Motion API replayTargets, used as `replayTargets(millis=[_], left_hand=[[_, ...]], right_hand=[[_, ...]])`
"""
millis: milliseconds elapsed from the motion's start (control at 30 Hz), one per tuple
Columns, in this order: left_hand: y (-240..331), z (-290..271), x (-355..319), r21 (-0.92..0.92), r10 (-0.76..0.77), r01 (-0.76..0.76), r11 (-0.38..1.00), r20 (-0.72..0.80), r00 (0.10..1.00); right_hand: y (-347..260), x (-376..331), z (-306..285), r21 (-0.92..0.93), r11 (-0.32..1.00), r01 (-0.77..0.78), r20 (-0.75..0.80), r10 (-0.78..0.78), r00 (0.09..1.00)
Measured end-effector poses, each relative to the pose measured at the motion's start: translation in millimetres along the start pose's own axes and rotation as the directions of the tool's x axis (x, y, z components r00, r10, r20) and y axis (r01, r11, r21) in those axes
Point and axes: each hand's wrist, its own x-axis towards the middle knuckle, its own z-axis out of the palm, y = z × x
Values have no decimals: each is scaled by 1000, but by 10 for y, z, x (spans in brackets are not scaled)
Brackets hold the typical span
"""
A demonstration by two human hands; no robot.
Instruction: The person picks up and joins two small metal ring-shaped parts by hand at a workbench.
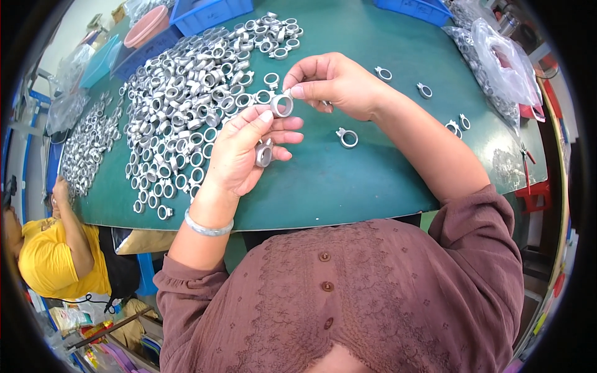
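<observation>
Over the green table, my left hand (235, 149) pinches a grey metal ring clamp (282, 115) between thumb and forefinger. A second ring clamp (263, 155) rests against the curled lower fingers of the same hand. My right hand (339, 84) comes in from the right, thumb and forefinger pressed together at the small lug on top of the pinched clamp. Whatever sits between those fingertips is hidden. A bit of grey metal shows beneath the right hand's other fingers. Just left of my hands spreads a big heap of similar ring clamps (180, 93).
Several single clamps lie to the right, one ring (349, 138) nearest. Blue bins (208, 15) line the far edge. Plastic bags of parts (491, 68) and red-handled pliers (526, 166) are at the right. At far left, a person in yellow (56, 258) reaches toward a smaller pile (90, 149).
</observation>
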Motion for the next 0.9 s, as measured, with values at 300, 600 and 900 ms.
replayTargets(millis=[300,600,900], left_hand=[[-15,-9,6,-3,8,-8,1000,-1,1000],[9,3,-16,-52,-19,18,998,-9,1000],[-3,-26,33,-99,-81,75,992,-62,995]], right_hand=[[-56,-27,8,-58,997,56,1,-56,998],[-34,-10,11,-446,782,435,71,-453,888],[-61,-81,-79,-518,724,455,56,-502,863]])
